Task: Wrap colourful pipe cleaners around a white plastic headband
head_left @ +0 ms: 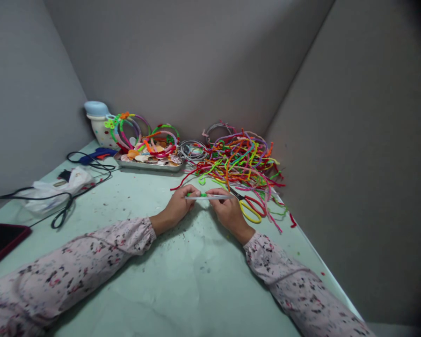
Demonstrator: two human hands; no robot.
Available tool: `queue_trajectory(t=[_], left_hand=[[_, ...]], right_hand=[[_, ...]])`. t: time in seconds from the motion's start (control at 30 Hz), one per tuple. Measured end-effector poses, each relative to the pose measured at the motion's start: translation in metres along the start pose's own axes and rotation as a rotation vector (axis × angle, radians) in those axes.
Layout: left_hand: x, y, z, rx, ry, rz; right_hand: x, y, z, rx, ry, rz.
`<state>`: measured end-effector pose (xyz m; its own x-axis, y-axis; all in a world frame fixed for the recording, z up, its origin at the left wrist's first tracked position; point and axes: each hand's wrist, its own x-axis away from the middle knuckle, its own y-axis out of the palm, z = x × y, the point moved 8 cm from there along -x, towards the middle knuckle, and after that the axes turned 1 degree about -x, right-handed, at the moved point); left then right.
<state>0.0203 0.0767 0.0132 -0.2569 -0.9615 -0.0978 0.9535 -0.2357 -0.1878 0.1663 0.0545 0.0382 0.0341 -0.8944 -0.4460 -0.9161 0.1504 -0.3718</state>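
My left hand (177,206) and my right hand (229,213) are raised over the middle of the table, fingers closed in pinches. Between them they hold a thin, pale grey headband (210,198), seen nearly edge-on. A short bit of bright green pipe cleaner (203,194) shows on it between the fingertips; I cannot tell how it is fixed there. Just right of my right hand lie scissors (250,210) with yellow and red handles. Behind both hands spreads a tangled heap of coloured pipe cleaners (243,157).
A metal tray (149,166) holds shells and pipe-cleaner-wrapped headbands (135,128). Bare grey headbands (192,150) lie beside it. A spotted bottle (103,131) with a blue lid stands in the back corner. At left are a black cord (70,201), a plastic bag (49,194) and a phone (5,241).
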Motion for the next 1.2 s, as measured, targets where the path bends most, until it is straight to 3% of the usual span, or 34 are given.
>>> queue_trajectory(t=[0.57,1.0,1.2], left_hand=[[0.002,-0.002,0.007,-0.042,0.060,0.023],[0.001,-0.001,0.005,-0.052,0.065,0.018],[0.002,-0.002,0.012,-0.094,0.086,0.024]], right_hand=[[-0.003,-0.004,-0.008,0.088,-0.097,-0.002],[-0.005,0.001,0.002,-0.005,0.040,-0.053],[-0.003,0.002,0.011,-0.131,0.205,-0.036]])
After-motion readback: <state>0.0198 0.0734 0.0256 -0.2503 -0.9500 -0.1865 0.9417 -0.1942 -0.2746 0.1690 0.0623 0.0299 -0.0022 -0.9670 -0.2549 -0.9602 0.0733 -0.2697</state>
